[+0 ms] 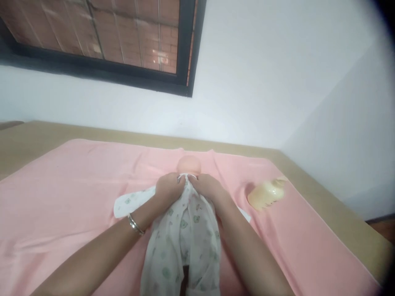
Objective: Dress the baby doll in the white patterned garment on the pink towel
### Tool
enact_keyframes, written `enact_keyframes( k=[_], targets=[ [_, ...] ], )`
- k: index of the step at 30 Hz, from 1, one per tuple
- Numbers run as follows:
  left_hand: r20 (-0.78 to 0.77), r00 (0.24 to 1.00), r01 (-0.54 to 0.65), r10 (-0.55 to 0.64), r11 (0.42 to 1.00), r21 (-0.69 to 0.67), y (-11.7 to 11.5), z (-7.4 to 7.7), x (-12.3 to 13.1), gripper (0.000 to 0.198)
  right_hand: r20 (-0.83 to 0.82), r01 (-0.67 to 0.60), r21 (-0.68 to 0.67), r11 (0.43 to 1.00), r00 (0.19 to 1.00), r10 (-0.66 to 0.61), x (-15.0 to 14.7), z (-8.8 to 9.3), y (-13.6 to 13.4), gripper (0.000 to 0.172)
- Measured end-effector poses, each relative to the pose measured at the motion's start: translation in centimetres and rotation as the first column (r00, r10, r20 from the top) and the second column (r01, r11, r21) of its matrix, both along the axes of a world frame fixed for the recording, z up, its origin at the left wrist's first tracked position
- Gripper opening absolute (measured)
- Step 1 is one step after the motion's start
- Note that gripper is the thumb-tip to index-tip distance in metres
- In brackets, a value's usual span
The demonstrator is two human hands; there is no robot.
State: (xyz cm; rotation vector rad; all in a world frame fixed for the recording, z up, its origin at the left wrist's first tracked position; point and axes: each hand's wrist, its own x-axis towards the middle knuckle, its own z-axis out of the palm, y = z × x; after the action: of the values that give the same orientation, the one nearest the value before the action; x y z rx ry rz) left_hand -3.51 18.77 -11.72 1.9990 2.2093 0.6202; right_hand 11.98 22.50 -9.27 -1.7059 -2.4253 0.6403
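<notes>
- gathering the collar of a white printed garment [185,222] at the scene's center, you work with both hands over a pink cloth [61,181], your forearms reaching in from the near left and near right.
- your left hand [169,188] is closed on the left side of the collar, thumb pressed to the fabric; the fingers beneath are partly hidden.
- your right hand [210,187] is closed on the right side of the same collar, its thumb just beside the left one, with little gap showing in either grip.
- the garment, dotted with small green motifs, falls in folds from your hands toward the near edge, its two legs parted by a narrow dark gap.
- one sleeve [133,202] lies spread to the left on the cloth; only a scrap of white shows beyond your right forearm.
- a smooth, round head-like form [189,164] sits just beyond the collar, on the far side of your hands.
- a silver bracelet [135,224] circles your left wrist.
- to the right, apart from your hands, a pale yellow bottle [267,195] lies tilted on the cloth.
- a tan tabletop [336,205] borders the cloth, below a white wall [247,82] and a dark-framed window [182,45].
</notes>
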Motion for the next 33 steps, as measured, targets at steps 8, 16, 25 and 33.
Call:
enact_keyframes(
  k=[8,16,25,33],
  targets=[
    [-0.021,1.0,-0.015,0.014,1.0,-0.008,-0.1,-0.1,-0.1,0.044,-0.047,0.02,0.069,0.997,0.999,-0.017,-0.6,-1.0,-0.2,0.074],
    [-0.187,0.982,0.089,-0.036,0.955,0.283,0.1,-1.7,-0.3,0.042,0.12,-0.041,0.347,0.937,0.993,-0.001,-1.3,0.2,-3.3,0.057],
    [-0.113,0.993,-0.009,0.022,0.994,0.11,-0.2,-0.9,-0.1,0.046,-0.018,-0.007,0.056,0.998,1.0,0.008,-0.6,-0.1,-1.6,0.074],
    [-0.112,0.991,0.061,-0.068,0.996,-0.061,-0.3,-0.8,-0.8,0.047,0.054,0.003,0.23,0.973,0.998,-0.016,-1.3,0.1,-2.7,0.068]
  ],
)
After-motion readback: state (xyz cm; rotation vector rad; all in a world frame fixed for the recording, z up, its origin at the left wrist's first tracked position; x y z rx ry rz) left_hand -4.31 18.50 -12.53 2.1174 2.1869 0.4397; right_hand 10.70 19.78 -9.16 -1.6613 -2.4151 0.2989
